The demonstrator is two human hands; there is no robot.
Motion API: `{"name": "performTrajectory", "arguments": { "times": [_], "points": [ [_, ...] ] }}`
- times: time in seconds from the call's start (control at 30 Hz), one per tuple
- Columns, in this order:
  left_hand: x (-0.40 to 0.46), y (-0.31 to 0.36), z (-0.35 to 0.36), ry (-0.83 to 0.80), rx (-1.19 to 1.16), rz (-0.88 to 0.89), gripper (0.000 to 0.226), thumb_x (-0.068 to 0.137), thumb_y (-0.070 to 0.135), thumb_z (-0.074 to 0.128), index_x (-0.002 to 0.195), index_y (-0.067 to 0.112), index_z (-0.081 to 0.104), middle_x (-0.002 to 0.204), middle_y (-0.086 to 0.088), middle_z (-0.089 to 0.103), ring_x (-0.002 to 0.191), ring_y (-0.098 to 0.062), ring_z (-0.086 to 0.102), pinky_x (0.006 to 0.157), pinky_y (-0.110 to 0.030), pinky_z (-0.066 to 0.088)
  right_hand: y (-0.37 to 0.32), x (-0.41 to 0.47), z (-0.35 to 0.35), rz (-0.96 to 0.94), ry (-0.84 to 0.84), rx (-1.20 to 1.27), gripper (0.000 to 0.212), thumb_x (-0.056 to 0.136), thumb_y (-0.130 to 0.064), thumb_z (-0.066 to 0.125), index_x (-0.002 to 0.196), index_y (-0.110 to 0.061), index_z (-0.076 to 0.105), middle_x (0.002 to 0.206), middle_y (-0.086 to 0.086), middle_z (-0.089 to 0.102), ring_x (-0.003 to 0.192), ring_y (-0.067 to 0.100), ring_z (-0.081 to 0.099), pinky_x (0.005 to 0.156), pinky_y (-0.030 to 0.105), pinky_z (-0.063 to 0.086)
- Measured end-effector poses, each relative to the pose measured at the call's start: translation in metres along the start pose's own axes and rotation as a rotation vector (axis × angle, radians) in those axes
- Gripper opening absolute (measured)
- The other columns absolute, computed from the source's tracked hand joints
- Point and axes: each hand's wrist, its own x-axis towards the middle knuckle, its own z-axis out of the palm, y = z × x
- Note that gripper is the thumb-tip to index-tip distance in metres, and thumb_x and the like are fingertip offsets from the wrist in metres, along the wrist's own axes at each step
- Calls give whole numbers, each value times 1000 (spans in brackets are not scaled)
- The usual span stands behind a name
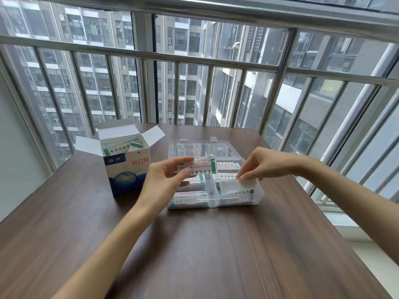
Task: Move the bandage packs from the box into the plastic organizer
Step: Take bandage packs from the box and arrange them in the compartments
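Clear plastic organizer sits on the surface, several compartments already holding packs. My left hand pinches a bandage pack over it; my right hand pinches a white pack at the near-right compartment. More remain in the box. I judge the thin packs could slip, or snag a divider.
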Motion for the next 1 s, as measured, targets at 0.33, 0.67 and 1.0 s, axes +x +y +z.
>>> {"name": "performTrajectory", "arguments": {
  "times": [0.33,0.67,1.0],
  "points": [
    [-2,3,-1,26,-6,11,24,88,3,63,103,21,69,95,0,73,83,-9,71,65,-16,55,14,-32,45,-409,710,-217,10,74,-40,72,77,-32,76,74,-18,62,72,9,54,59,27,47],
    [-2,2,-1,37,2,4,24,88,3,62,103,20,69,94,1,73,81,-9,71,65,-17,55,25,-35,56,-305,692,-125,13,73,-24,78,77,-37,75,70,-19,60,76,8,49,69,41,46],
    [0,2,-3,26,-7,-7,24,88,3,63,99,23,70,94,1,73,81,-8,71,66,-19,56,22,-29,52,-202,443,-187,38,75,-48,36,83,-45,73,87,-23,54,91,2,42,88,31,34]
  ]
}}
